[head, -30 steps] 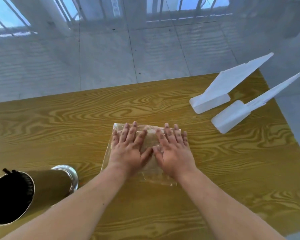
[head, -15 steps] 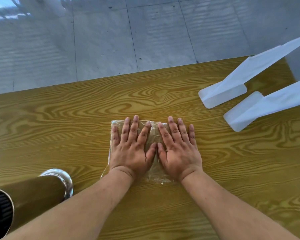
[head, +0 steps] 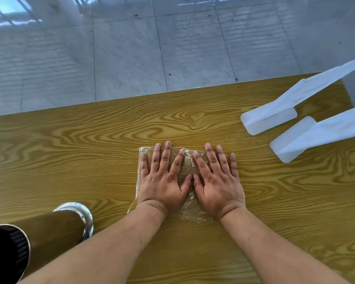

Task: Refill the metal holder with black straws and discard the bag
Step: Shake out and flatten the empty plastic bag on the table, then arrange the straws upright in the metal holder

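Observation:
A clear, empty plastic bag (head: pixel 188 165) lies folded flat on the wooden table (head: pixel 70 152). My left hand (head: pixel 162 179) and my right hand (head: pixel 215 179) lie side by side, palms down, on top of it, fingers spread and thumbs nearly touching. Both hands press on the bag without gripping it. The metal holder (head: pixel 55 228) stands at the lower left beside my left forearm. Its shiny base rim shows, and black straws (head: pixel 6 253) fill its mouth at the frame's left edge.
Two white plastic stands (head: pixel 275 111) (head: pixel 307 138) rest on the table at the far right. The table's far edge (head: pixel 172 92) runs across the middle of the view, with grey tiled floor (head: pixel 131 48) beyond it.
The view has tilted down and shifted, so the holder slid towards the lower left edge. Both hands stay flat on the bag, with fingers spread a little wider.

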Demonstrator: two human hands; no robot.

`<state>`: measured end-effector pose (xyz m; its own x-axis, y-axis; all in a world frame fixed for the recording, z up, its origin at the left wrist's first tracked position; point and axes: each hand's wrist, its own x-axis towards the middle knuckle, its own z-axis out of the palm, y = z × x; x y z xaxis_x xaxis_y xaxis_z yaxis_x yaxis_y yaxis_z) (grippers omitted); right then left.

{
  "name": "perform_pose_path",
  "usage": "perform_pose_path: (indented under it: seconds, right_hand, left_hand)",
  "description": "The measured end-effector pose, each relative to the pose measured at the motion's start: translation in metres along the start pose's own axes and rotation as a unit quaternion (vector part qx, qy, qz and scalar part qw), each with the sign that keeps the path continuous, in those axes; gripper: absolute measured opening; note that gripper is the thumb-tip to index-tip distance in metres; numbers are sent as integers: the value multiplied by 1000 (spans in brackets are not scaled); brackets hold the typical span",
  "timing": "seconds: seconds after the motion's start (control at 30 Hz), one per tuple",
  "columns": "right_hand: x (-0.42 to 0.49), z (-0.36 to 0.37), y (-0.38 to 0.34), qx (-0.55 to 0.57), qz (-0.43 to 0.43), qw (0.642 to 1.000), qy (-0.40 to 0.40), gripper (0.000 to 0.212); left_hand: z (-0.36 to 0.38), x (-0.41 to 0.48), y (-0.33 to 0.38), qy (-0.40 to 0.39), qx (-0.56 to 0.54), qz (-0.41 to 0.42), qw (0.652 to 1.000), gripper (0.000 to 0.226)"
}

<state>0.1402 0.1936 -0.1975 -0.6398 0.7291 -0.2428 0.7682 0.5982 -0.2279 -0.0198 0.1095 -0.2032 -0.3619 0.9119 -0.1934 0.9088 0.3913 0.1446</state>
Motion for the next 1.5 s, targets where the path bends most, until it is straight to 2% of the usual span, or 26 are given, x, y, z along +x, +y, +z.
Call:
perform_pose_path:
  seconds: [0.17, 0.27, 0.33, 0.43, 0.57, 0.67, 0.77, 0.83, 0.9, 1.0, 1.07, 1.13, 1.2, 1.3, 1.33, 1.43, 1.5]
  right_hand:
    - [0, -9, -3, -24, 22, 997, -75, 63]
    - [1, -30, -14, -26, 46, 993, -107, 67]
    - [1, -50, -30, -24, 61, 993, -99, 72]
    - [-12, -81, -67, 55, 51, 997, -37, 75]
    - [-31, -103, -120, 149, -6, 989, -7, 51]
    - [-49, -115, -168, 215, -47, 975, -7, 32]
    - [-62, -118, -209, 254, -90, 963, -19, 26]
    - [-67, -118, -232, 277, -98, 955, -33, 27]
    - [-71, -117, -250, 292, -88, 951, -56, 32]
    - [-74, -115, -269, 309, -41, 942, -128, 45]
    - [-78, -114, -280, 305, -23, 938, -161, 51]
    - [-80, -113, -290, 279, -23, 948, -155, 47]
    - [-80, -113, -299, 254, -31, 958, -126, 36]
    - [-78, -114, -310, 267, -33, 959, -94, 24]
    - [-78, -115, -313, 271, -36, 958, -85, 23]
    - [-78, -117, -319, 271, -42, 960, -62, 24]
    - [-79, -117, -320, 267, -41, 961, -56, 25]
  left_hand:
    - [-30, 4, 3, -135, 27, 4, 990, 79]
    - [-66, -8, -4, -146, 19, 13, 989, 80]
    - [-92, -23, -11, -126, 22, 17, 992, 73]
    - [-132, -51, -28, -66, 30, 19, 997, 51]
    - [-173, -84, -54, 10, -13, 13, 1000, 38]
    - [-206, -114, -87, 94, -72, 11, 993, 31]
    - [-230, -139, -125, 172, -108, -14, 979, 27]
    - [-240, -153, -151, 181, -139, -56, 972, 32]
    - [-246, -164, -177, 132, -188, -133, 964, 46]
    - [-246, -176, -209, -11, -288, -233, 929, 75]
    - [-242, -183, -218, -95, -297, -213, 926, 87]
    - [-236, -187, -220, -127, -266, -171, 940, 89]
    - [-229, -186, -219, -112, -254, -146, 950, 78]
    - [-222, -185, -218, -80, -262, -127, 953, 34]
    - [-220, -185, -219, -71, -264, -125, 954, 26]
    - [-215, -187, -225, -36, -239, -109, 964, 19]
    - [-215, -188, -229, -14, -211, -98, 972, 4]
